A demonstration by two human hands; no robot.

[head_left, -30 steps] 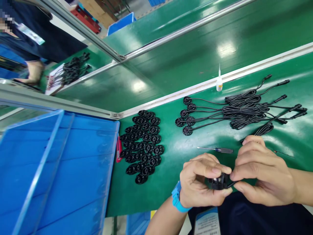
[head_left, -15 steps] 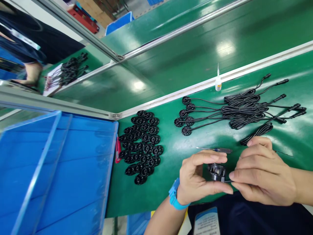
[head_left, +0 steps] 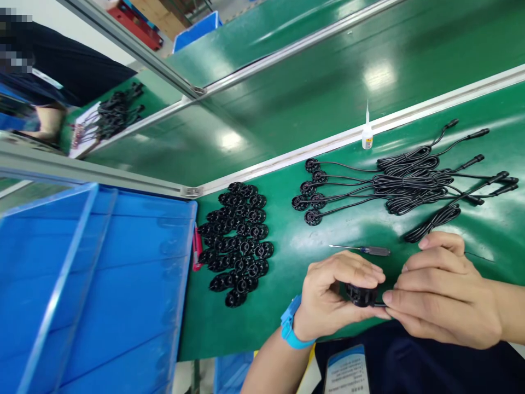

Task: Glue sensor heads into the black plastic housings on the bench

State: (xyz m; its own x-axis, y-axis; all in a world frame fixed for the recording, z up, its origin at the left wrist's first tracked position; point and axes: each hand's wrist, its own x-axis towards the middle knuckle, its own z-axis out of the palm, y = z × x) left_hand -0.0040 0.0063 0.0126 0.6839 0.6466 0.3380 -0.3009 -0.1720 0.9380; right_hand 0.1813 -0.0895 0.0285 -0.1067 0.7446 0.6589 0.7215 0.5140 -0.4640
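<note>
- The left hand (head_left: pixel 322 306) has its grip clamped on a black round part (head_left: pixel 361 295), fingers over the top and thumb underneath.
- The right hand (head_left: pixel 447 295) is just beside it, thumb and fingertips pinched together on a short stretch of black cable (head_left: pixel 380 305).
- The relation that counts: the cable leaves the part's lower right edge and runs nearly level into the right fingertips, so the two grips face each other along its line — the left at the part, the right close by on the cable. Where the cable goes beyond those fingers is hidden.
- The part hangs above the green surface (head_left: pixel 279 295), side wall towards the camera; the left fingers cover some of its top.
- Just beyond the left hand lies a screwdriver (head_left: pixel 375 251), its handle pointing right.
- Past the right knuckles rests a coiled cable (head_left: pixel 435 223); farther out are more tied cables (head_left: pixel 410 183) with round ends to their left.
- Well left of the hands, a cluster of loose round parts (head_left: pixel 240 241) sits near a blue bin (head_left: pixel 135 273).
- A small bottle (head_left: pixel 367 137) stands by the pale rail (head_left: pixel 266 166) — and beyond, at upper left, a co-worker's arm (head_left: pixel 49 120) shows at another surface.
</note>
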